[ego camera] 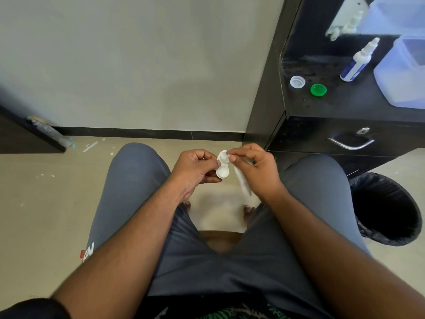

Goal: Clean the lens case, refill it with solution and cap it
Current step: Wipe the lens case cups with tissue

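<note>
The left hand [195, 168] grips the white lens case [222, 165] by its left edge, fingers curled around it and the thumb against its side, holding it above the gap between the person's knees. Both wells of the case are uncapped; the nearer one faces up and shows bare white. The right hand [255, 169] pinches a white tissue [242, 180] between thumb and forefinger and presses its tip into the farther well, while the rest of the tissue hangs down along the palm toward the floor.

Under the hands are grey trousers [138, 180] and a pale tiled floor [46, 203]. To the right, beside the right knee, stands a bin with a black liner [386, 208]. Farther right and farther off is a black cabinet [322, 107] with a drawer handle [350, 143]. On its top lie the two caps, a clear one [297, 81] and a green one [318, 90], just beside each other near the left edge. Well to their right stands a white solution bottle [357, 62] with a blue label, next to a translucent plastic box [404, 72].
</note>
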The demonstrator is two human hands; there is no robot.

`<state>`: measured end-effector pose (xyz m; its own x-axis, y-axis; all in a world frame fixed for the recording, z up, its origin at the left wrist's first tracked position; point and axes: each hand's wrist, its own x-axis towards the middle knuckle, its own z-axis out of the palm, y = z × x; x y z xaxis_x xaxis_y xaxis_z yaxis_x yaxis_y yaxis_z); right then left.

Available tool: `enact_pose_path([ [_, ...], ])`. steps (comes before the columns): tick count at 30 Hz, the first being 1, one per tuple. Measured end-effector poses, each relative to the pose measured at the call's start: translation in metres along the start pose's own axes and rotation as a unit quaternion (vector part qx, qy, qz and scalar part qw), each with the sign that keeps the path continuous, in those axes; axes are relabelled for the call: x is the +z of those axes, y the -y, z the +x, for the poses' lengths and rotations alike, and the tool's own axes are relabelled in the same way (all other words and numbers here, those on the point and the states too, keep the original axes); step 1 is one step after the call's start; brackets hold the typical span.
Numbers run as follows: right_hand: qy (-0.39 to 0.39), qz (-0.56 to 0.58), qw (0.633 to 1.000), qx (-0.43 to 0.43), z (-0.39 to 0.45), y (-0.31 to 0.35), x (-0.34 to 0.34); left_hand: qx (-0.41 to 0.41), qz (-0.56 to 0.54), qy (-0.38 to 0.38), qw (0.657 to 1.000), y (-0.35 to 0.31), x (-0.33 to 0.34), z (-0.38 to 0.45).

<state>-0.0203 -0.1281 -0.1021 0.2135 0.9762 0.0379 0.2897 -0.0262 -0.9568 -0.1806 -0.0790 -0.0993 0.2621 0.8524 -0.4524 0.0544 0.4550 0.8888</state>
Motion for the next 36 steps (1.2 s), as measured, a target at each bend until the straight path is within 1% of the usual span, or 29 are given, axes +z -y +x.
enact_pose_path([
  [2,0.004,-0.095,0.991,-0.091,-0.001,-0.001,0.003,0.006,0.005,-0.005,1.000,-0.001,-0.001,0.000],
  [5,0.012,-0.194,0.965,-0.177,0.000,-0.005,0.003,0.014,0.020,-0.019,1.000,-0.002,-0.002,-0.001],
  [8,0.042,-0.287,0.927,-0.238,0.001,-0.006,0.003,0.018,0.047,-0.016,0.999,-0.002,-0.002,-0.001],
  [11,0.073,-0.338,0.897,-0.274,0.002,-0.004,0.004,0.022,0.065,0.013,0.998,0.001,-0.002,0.000],
  [13,0.092,-0.377,0.868,-0.312,0.005,-0.002,0.002,0.028,0.084,0.023,0.996,0.001,-0.004,0.002],
  [16,0.162,-0.431,0.799,-0.386,0.015,-0.003,-0.004,0.026,0.114,0.036,0.992,-0.001,-0.010,0.005],
  [17,0.192,-0.443,0.771,-0.416,0.019,-0.004,-0.007,0.023,0.128,0.045,0.990,-0.002,-0.011,0.006],
  [18,0.216,-0.460,0.731,-0.455,0.024,-0.004,-0.011,0.020,0.144,0.056,0.988,-0.002,-0.012,0.005],
  [20,0.247,-0.502,0.639,-0.529,0.032,-0.001,-0.017,0.013,0.175,0.077,0.981,-0.003,-0.011,0.004],
  [21,0.260,-0.515,0.605,-0.548,0.035,0.000,-0.020,0.010,0.184,0.082,0.979,-0.003,-0.010,0.004],
  [22,0.273,-0.523,0.582,-0.560,0.037,0.003,-0.021,0.007,0.189,0.083,0.978,-0.003,-0.009,0.006],
  [23,0.283,-0.529,0.566,-0.565,0.039,0.005,-0.022,0.003,0.191,0.083,0.978,-0.004,-0.008,0.007],
  [24,0.289,-0.535,0.561,-0.563,0.039,0.006,-0.022,0.001,0.191,0.080,0.978,-0.003,-0.008,0.007],
  [25,0.288,-0.541,0.563,-0.554,0.039,0.005,-0.022,0.002,0.191,0.073,0.979,-0.003,-0.007,0.008],
  [27,0.270,-0.559,0.579,-0.529,0.036,0.002,-0.021,0.012,0.190,0.047,0.981,-0.001,-0.007,0.009],
  [29,0.254,-0.570,0.607,-0.491,0.031,-0.004,-0.018,0.024,0.183,0.018,0.983,0.001,-0.006,0.008],
  [30,0.249,-0.575,0.629,-0.461,0.026,-0.007,-0.015,0.029,0.175,0.004,0.984,0.003,-0.004,0.008],
  [33,0.208,-0.569,0.715,-0.349,0.010,-0.012,-0.003,0.042,0.147,-0.032,0.988,0.008,0.002,0.007],
  [36,0.163,-0.509,0.823,-0.192,-0.003,-0.008,0.015,0.058,0.128,-0.060,0.988,0.013,0.008,0.006],
])
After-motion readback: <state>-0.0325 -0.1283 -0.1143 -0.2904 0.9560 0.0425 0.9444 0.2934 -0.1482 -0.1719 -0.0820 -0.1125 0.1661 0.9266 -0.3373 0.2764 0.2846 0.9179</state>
